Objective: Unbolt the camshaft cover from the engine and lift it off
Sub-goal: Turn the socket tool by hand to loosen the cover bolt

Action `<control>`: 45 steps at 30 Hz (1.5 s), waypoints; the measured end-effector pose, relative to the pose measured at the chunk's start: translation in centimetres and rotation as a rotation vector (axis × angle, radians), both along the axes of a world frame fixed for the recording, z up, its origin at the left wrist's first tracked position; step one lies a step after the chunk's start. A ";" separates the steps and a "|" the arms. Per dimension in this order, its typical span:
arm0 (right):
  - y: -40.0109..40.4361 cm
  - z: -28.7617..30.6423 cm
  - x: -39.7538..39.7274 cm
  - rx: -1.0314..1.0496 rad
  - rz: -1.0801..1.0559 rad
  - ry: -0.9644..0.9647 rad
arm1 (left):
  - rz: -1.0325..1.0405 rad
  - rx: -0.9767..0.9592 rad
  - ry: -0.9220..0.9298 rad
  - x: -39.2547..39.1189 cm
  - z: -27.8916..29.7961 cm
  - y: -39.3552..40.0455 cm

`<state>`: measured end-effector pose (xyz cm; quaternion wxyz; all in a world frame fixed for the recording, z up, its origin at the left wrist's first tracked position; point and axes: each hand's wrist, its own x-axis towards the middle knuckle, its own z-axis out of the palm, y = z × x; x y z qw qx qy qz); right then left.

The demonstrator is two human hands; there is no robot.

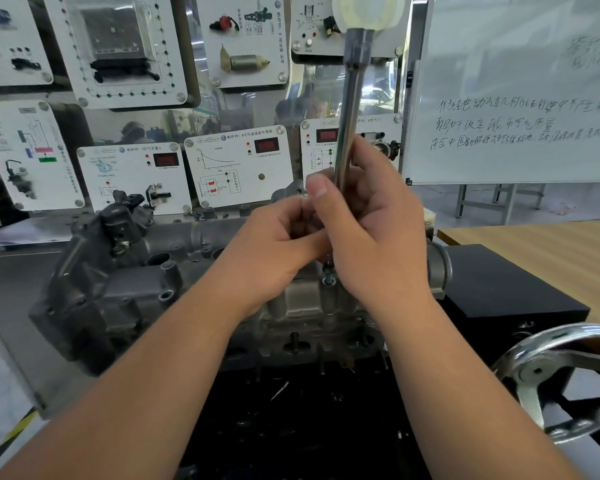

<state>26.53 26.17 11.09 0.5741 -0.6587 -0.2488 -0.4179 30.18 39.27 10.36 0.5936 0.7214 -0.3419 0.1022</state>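
The dark grey cast-metal camshaft cover (146, 271) sat on top of the engine on its stand, centre frame, w/ the black tray of the stand below it. Not lifted yet; it lay seated on the head, so prob. mid-unbolting. A small steel bolt (328, 279) stood proud of the cover's near right edge, directly under the hands, likely the one being worked.

The long polished steel driver shaft w/ a pale translucent handle (350, 109) stood nearly upright over that bolt, presumably to keep the tip square in the head. The right hand (371, 233) was curled round the shaft's lower part, thumb across the front, steadying it. The left hand (278, 244) was bunched against it, fingers pinching at the shaft's lower end, prob. guiding or spinning the tip; the exact contact was hidden behind the right hand.

Further out: a chrome handwheel (565, 372) at lower right, white sensor display boards (238, 168) behind the engine, a whiteboard w/ handwriting (520, 98) right rear, a wooden tabletop (541, 247) beyond.
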 end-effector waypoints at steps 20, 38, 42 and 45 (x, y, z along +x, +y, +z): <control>-0.2 0.0 0.1 0.022 -0.064 0.007 | -0.068 -0.042 0.039 -0.2 0.0 0.0; -0.2 0.1 -0.2 -0.034 -0.068 0.018 | -0.107 -0.004 0.020 -0.4 0.1 0.1; 0.0 0.1 -0.2 0.006 -0.023 0.022 | 0.000 0.020 -0.039 -0.4 0.1 0.0; 0.0 0.0 -0.1 0.061 -0.079 -0.016 | 0.070 0.056 -0.070 -0.2 0.1 -0.2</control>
